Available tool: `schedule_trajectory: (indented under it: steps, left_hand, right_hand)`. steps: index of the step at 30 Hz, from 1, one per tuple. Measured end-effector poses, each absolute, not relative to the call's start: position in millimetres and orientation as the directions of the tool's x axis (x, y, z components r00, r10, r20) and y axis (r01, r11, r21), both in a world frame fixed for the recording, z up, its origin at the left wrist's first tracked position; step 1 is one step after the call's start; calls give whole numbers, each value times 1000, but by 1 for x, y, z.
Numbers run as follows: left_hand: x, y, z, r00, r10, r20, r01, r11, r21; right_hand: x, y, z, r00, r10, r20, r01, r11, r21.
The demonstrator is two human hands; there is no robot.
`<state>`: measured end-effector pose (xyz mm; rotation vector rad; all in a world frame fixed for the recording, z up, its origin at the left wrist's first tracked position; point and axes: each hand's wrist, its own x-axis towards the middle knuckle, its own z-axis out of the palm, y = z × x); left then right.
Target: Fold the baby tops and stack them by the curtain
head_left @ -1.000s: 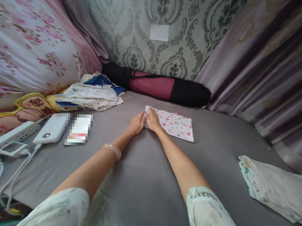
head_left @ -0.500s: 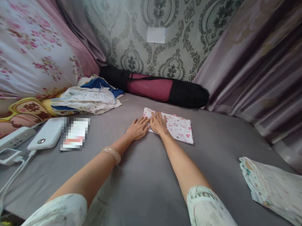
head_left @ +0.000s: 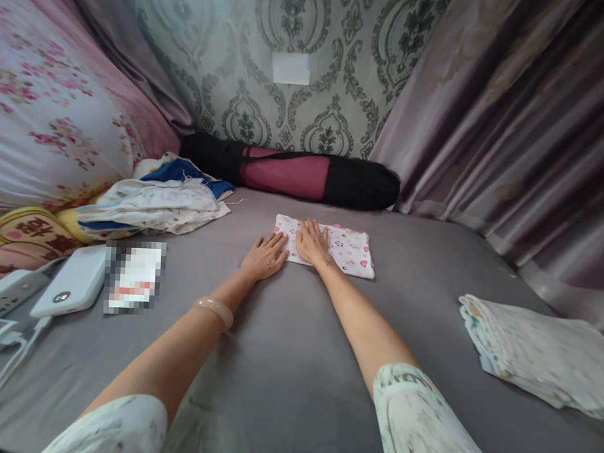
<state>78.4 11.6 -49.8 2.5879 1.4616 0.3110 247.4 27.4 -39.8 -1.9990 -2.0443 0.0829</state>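
A flat, folded white cloth with pink and red prints [head_left: 348, 250] lies on the grey sheet [head_left: 286, 359]. My right hand [head_left: 312, 243] rests flat on its left half, palm down with the fingers extended. At the cloth's left edge is my left hand [head_left: 265, 256], also palm down with fingers spread; its fingertips touch the cloth's edge and the rest lies on the sheet. Neither hand grips anything. The cloth under my right palm is hidden.
A black and pink long bag [head_left: 284, 173] lies along the wall. Crumpled clothes [head_left: 157, 203], a white power bank [head_left: 72, 280], a power strip [head_left: 9, 294] with cables and a blurred flat item [head_left: 136, 276] are left. Folded patterned fabric [head_left: 541, 350] lies right.
My right hand has slid slightly rightward over the cloth, widening the gap from my left hand. The whole view has shifted, with most objects appearing further left.
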Motion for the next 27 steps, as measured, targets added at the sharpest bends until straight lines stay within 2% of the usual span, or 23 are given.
schedule_trajectory:
  steps: [9, 15, 27]
  left_hand:
    - [78, 12, -50, 514, 855, 73, 836, -518, 179]
    - [77, 11, -49, 535, 838, 106, 823, -545, 157]
    - [75, 8, -49, 565, 812, 147, 800, -583, 144]
  right_hand:
    - [284, 21, -42, 67, 990, 121, 984, -45, -170]
    - [286, 21, -51, 71, 992, 106, 989, -56, -139]
    - [295, 12, -42, 85, 991, 100, 978, -64, -198]
